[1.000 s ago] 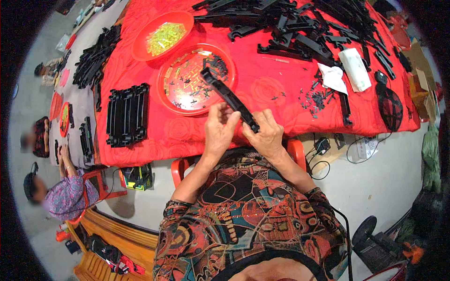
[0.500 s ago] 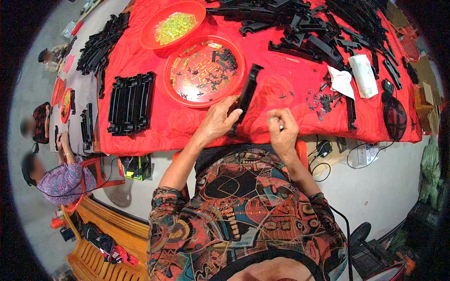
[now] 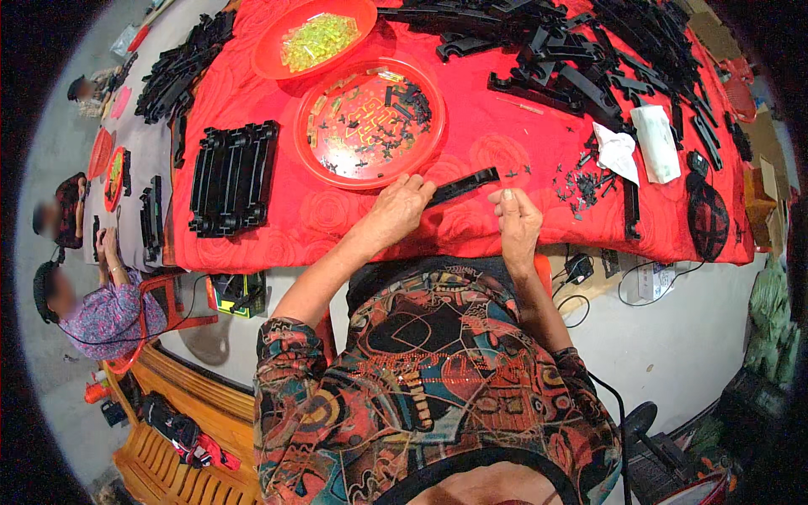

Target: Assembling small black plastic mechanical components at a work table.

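Note:
My left hand [image 3: 397, 215] grips the left end of a long black plastic bar [image 3: 465, 185], which slants up to the right over the red cloth. Close to the bar's other end, my right hand [image 3: 517, 220] has thumb and fingertips pinched together; anything between them is too small to make out. Beyond the left hand lies a round red tray [image 3: 300, 143] holding small black cross-shaped parts [image 3: 396, 145] and yellow-green vials. More tiny black parts [image 3: 581, 185] are scattered on the cloth right of my right hand.
A red bowl of yellow-green vials [image 3: 316, 42] stands behind the tray. Black bars lie stacked at left [image 3: 234, 178] and heaped at the back right [image 3: 555, 59]. At right are a crumpled tissue [image 3: 616, 151], a white roll [image 3: 656, 143] and a black mesh fan [image 3: 709, 215]. People sit far left.
The black bar has swung from nearly upright to slanting rightward, its far end now lower. My right hand has moved up toward that end.

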Demonstrator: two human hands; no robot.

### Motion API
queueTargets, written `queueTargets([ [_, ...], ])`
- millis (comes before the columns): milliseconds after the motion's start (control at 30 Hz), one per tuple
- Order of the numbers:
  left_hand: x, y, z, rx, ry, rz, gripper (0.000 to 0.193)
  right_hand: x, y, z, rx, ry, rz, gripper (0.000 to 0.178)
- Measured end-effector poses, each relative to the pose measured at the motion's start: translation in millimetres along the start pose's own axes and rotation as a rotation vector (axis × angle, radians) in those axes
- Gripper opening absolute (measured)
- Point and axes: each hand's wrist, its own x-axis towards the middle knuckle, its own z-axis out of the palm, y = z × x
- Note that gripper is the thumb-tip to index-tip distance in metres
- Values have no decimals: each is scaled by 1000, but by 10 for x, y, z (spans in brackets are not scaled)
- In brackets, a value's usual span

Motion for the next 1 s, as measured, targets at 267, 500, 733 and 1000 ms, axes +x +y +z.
queueTargets([
  [267,-67,20,13,82,148,23,21,83,60,28,449,78,158,37],
  [500,-378,105,-9,29,402,23,28,224,-124,119,644,39,-10,29],
  [733,-330,111,52,73,399,50,29,386,-199,376,784,17,-42,25],
  [1000,-174,37,106,121,269,49,33,529,-34,578,753,50,25,23],
])
